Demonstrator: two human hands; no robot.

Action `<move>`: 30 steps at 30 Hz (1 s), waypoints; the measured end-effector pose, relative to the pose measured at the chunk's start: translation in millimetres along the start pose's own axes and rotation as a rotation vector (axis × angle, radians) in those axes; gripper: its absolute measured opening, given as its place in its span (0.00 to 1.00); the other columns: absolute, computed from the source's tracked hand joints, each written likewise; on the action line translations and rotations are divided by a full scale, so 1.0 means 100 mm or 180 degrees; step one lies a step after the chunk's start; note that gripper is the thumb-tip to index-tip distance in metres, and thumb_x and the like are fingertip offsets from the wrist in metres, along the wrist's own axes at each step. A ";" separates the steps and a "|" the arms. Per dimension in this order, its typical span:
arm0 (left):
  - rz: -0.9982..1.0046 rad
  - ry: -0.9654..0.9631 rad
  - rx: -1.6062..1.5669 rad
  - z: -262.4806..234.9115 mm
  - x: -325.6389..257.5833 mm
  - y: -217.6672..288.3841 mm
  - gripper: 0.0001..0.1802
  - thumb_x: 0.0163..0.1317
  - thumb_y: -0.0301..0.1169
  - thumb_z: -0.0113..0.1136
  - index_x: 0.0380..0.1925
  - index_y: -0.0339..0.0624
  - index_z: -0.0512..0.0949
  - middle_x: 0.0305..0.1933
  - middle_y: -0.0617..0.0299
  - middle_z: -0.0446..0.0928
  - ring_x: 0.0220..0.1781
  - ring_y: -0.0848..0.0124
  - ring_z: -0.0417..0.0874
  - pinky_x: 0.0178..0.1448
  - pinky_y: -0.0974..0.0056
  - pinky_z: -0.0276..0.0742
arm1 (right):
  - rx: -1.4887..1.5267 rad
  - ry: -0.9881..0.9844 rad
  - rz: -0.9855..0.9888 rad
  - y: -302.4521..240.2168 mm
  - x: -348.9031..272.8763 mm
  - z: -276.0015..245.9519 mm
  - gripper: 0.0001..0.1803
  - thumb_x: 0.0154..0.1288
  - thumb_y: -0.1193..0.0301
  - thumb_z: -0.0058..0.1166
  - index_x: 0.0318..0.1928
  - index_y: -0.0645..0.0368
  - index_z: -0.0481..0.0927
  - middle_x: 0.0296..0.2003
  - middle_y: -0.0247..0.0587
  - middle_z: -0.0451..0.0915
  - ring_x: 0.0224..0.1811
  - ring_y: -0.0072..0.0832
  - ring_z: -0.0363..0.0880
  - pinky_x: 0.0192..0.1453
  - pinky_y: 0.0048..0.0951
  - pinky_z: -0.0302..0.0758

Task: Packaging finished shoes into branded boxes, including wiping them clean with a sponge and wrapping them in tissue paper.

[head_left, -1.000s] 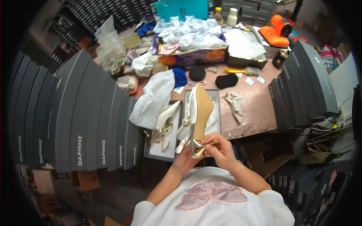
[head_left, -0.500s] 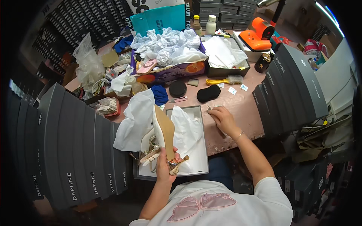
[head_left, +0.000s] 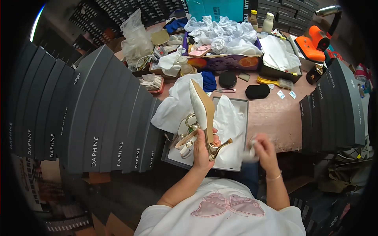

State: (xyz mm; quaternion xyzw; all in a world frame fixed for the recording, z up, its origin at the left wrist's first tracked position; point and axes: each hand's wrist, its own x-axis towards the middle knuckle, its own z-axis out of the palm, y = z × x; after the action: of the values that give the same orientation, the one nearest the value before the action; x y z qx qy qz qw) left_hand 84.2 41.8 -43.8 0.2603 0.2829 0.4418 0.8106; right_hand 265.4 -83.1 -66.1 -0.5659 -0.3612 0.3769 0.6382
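Observation:
My left hand (head_left: 202,151) is closed around the heel end of a white pointed high-heeled shoe (head_left: 200,106), its tan sole turned up and to the right. A slim gold heel sticks out beside my fingers. Pale straps (head_left: 186,146) and gold rings hang to the left of the shoe. Beneath it lies an open grey shoe box (head_left: 246,122) with white tissue paper (head_left: 226,118) inside. Off the box's right side, my right hand (head_left: 267,151) is closed on a small whitish thing (head_left: 251,152), blurred by motion, perhaps a cloth.
Stacks of dark shoe boxes flank me at left (head_left: 98,118) and right (head_left: 338,106). Behind the open box are a black oval pad (head_left: 258,91), a round black tin (head_left: 227,79), a yellow-handled brush (head_left: 275,82) and a carton of crumpled paper (head_left: 224,62). An orange device (head_left: 313,45) stands far right.
My right hand has left the table top and come back toward me beside the box, with the whitish thing. My left hand still holds the shoe. The view has swung left.

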 end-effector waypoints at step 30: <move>-0.0188 0.0430 0.0127 -0.02 -0.43 -0.02 0.28 0.73 0.55 0.39 0.39 0.38 0.71 0.32 0.63 0.71 0.27 0.77 0.72 0.27 0.73 0.71 | -0.2077 -0.0274 -0.2096 -0.44 -0.39 1.06 0.15 0.47 0.80 0.60 0.40 0.61 0.80 0.31 0.39 0.78 0.28 0.32 0.80 0.30 0.28 0.78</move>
State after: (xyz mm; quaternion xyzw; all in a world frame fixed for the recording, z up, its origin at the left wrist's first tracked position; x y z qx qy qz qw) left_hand 64.6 4.7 -36.6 0.2375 0.3532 0.4285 0.7970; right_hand 156.9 -73.6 -13.4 -0.5761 -0.6475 0.0441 0.4969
